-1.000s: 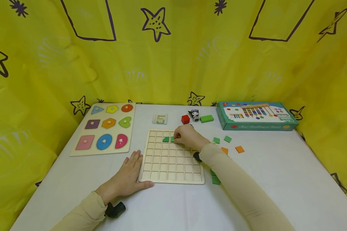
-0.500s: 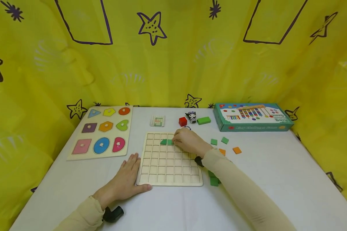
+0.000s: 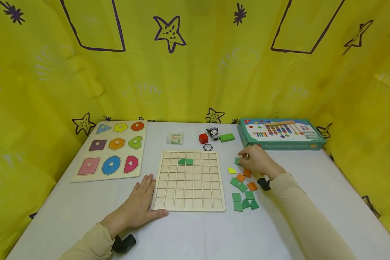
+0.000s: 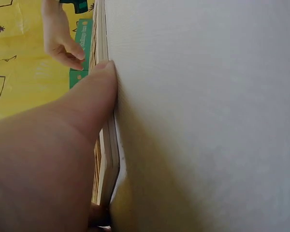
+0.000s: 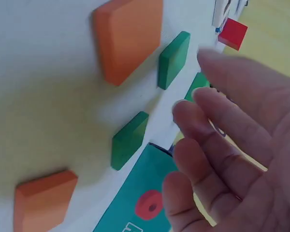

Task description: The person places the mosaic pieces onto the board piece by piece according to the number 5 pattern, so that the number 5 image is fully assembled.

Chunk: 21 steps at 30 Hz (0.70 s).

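Observation:
My left hand (image 3: 134, 202) lies flat by the left edge of the wooden grid board (image 3: 197, 184), its thumb (image 4: 94, 92) against the board's front edge. In the board's second row sit a green quarter-round tile (image 3: 182, 161) and, beside it, a green square tile (image 3: 189, 161). To the right of the board, my right hand (image 3: 259, 160) hovers over loose tiles, fingers loosely bent and nothing between them. A green square tile (image 3: 237, 161) shows beside its fingertips. The right wrist view has green tiles (image 5: 129, 140) and orange tiles (image 5: 130, 38) below the hand.
Several green and orange tiles (image 3: 236, 197) and a yellow quarter-round tile (image 3: 232, 170) lie right of the board. Behind are a pattern card (image 3: 175, 138), red cube (image 3: 203, 138), small figurine (image 3: 213, 133), green block (image 3: 226, 137) and game box (image 3: 281, 135). A shape puzzle (image 3: 108, 153) lies left.
My right hand has let go of the green square tile in the board's second row and moved right, over the loose tiles. The left hand stays at the board's edge.

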Each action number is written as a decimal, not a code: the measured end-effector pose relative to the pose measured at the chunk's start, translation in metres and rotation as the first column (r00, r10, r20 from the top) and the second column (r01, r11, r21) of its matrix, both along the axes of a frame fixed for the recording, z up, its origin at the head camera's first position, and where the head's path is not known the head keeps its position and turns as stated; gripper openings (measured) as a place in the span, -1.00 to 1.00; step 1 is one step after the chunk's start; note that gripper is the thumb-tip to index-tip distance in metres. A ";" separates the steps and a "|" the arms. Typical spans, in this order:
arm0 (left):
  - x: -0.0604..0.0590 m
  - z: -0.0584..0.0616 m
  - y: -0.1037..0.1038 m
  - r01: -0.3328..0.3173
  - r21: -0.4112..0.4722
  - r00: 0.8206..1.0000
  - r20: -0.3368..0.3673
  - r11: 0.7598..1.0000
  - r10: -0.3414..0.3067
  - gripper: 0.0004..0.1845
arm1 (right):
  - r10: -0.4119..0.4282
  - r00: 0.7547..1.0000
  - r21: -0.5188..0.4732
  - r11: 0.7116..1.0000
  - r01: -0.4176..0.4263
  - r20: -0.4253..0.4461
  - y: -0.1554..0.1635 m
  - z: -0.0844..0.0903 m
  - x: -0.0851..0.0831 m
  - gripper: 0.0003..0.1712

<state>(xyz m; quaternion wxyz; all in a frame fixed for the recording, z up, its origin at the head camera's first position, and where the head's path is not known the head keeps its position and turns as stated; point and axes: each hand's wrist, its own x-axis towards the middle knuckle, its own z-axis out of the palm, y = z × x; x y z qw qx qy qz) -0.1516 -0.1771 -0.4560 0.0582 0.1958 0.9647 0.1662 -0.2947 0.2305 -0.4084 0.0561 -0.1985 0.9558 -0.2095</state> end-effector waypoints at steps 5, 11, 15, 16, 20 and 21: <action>0.000 0.000 0.000 0.011 0.018 1.000 -0.011 1.000 -0.011 0.24 | 0.079 0.997 0.029 0.996 -0.079 0.009 0.004 -0.002 -0.001 -0.70; -0.001 0.001 0.000 0.016 0.006 1.000 -0.012 1.000 -0.016 0.24 | 0.119 0.992 0.099 0.989 -0.114 -0.043 0.003 -0.010 -0.001 -0.78; -0.001 0.001 0.001 0.012 -0.003 1.000 -0.008 1.000 -0.012 0.24 | 0.104 0.994 0.098 0.990 -0.101 -0.023 0.001 -0.010 -0.001 -0.77; -0.001 0.001 0.001 0.009 -0.003 1.000 -0.007 1.000 -0.009 0.24 | 0.098 0.995 0.078 0.992 -0.097 -0.010 0.000 -0.009 -0.001 -0.77; 0.000 0.002 0.001 0.000 -0.006 1.000 -0.002 1.000 0.000 0.24 | 0.077 0.996 -0.033 0.997 -0.076 0.040 -0.006 -0.007 -0.002 -0.72; 0.000 0.002 0.000 0.000 -0.004 1.000 0.001 1.000 0.000 0.24 | 0.077 0.996 -0.049 0.996 -0.075 0.039 -0.008 -0.006 -0.002 -0.71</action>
